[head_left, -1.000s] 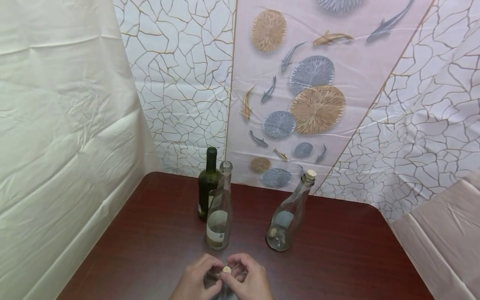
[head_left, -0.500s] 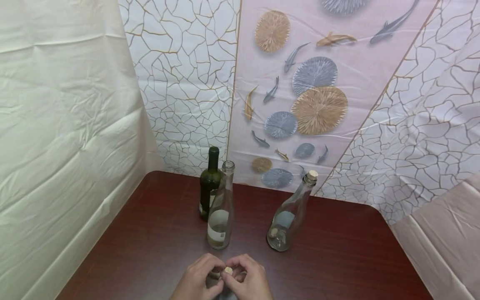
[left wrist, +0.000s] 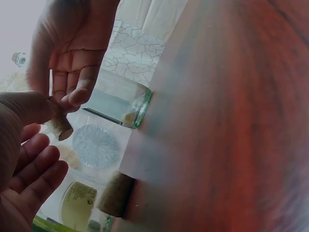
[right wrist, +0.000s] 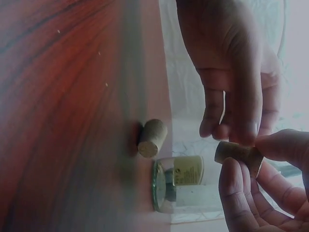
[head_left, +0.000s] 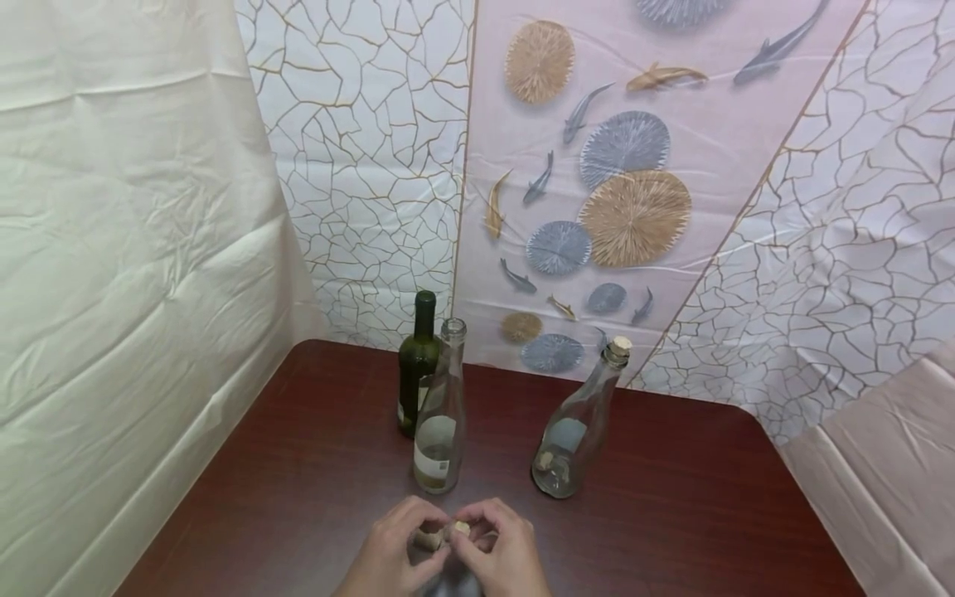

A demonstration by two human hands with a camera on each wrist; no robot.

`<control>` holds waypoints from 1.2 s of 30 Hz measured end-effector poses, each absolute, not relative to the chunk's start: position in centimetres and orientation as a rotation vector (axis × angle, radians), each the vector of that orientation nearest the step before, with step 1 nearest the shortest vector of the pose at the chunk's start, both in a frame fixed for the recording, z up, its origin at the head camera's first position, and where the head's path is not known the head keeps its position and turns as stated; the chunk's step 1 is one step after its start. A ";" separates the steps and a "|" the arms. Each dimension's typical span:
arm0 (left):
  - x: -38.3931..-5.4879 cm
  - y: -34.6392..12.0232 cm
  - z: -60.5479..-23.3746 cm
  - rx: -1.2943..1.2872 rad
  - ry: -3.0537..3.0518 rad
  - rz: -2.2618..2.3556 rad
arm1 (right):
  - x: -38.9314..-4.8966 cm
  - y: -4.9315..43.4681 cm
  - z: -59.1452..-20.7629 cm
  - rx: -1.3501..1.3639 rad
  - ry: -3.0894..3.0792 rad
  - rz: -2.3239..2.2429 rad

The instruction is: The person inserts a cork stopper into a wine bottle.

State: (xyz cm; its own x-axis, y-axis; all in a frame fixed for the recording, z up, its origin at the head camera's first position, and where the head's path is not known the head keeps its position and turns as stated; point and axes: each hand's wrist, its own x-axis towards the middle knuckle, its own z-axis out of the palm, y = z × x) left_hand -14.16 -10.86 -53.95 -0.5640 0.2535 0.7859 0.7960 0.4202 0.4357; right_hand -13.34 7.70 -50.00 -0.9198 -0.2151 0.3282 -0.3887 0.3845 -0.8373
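Note:
Both hands meet low in the head view, above the near part of the table. Between them is a short cork (head_left: 462, 528), also seen in the left wrist view as a brown cork (left wrist: 62, 127). My right hand (head_left: 503, 547) pinches it between thumb and fingers. My left hand (head_left: 399, 543) brings thumb and index finger onto the same cork from the other side, pinching its end. A second cork (right wrist: 153, 137) lies on the table beyond the hands; in the head view it shows partly through the gap of the left hand.
A clear bottle (head_left: 436, 439) with a pale label stands ahead of the hands. Behind it is a dark green bottle (head_left: 418, 365). To the right stands another clear bottle (head_left: 578, 423), a cork (head_left: 619, 347) in its mouth. Patterned cloth (head_left: 358, 166) hangs behind the table (head_left: 671, 497).
The hands and the held cork have shifted slightly forward and to the right. The cork on the table shows more clearly through the left hand's gap. The bottles stay in place.

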 end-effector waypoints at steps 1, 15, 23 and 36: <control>-14.2 -10.9 -53.8 -0.877 -2.045 -1.109 | -13.4 7.8 -49.9 0.534 -2.475 1.557; -17.0 -11.8 -47.5 -0.574 -2.048 -1.194 | -13.5 8.7 -49.4 0.452 -2.503 1.556; -19.2 -11.6 -43.7 -0.453 -2.041 -1.242 | -13.4 9.0 -49.0 0.439 -2.546 1.564; -21.1 -10.4 -40.6 -0.343 -2.011 -1.274 | -13.3 9.4 -49.2 0.469 -2.484 1.601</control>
